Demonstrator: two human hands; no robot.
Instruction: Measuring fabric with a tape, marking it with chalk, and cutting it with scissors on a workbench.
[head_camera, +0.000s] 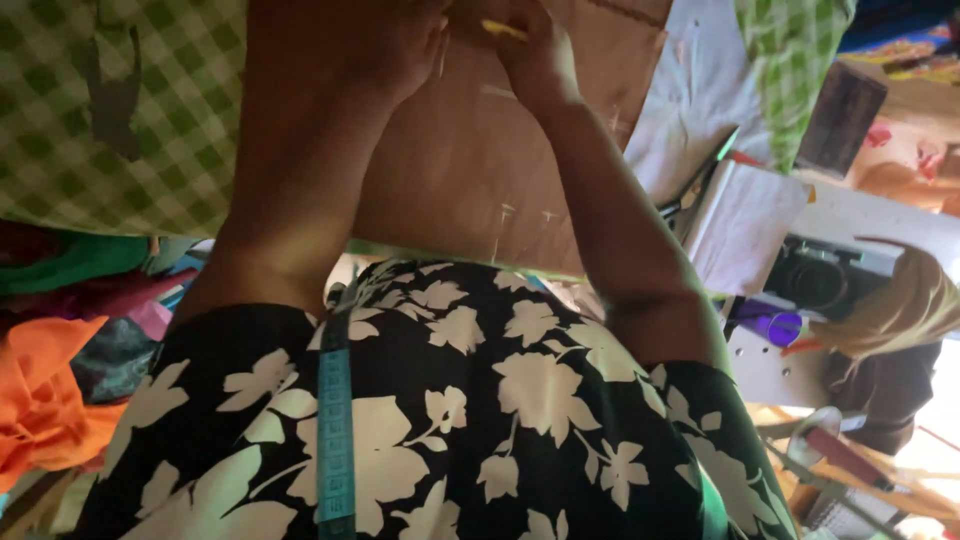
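Observation:
My left hand (395, 45) lies flat on a brown paper sheet (470, 170) at the top of the view, fingers spread, holding nothing I can see. Beside it, my right hand (535, 45) pinches a small yellow piece, likely chalk (500, 28), against the same sheet. Faint white marks show on the brown paper. The sheet rests over green checked fabric (120, 120). A teal measuring tape (335, 430) hangs down my black dress with white flowers (500, 400). The fingertips of both hands are cut off by the top edge.
To the right lie a white notebook (745, 225), white paper (690, 95), a dark sewing machine part (820, 275) and a purple spool (775, 325). Orange and coloured cloth (45, 390) is piled at the left. More green checked fabric (795, 50) hangs at the top right.

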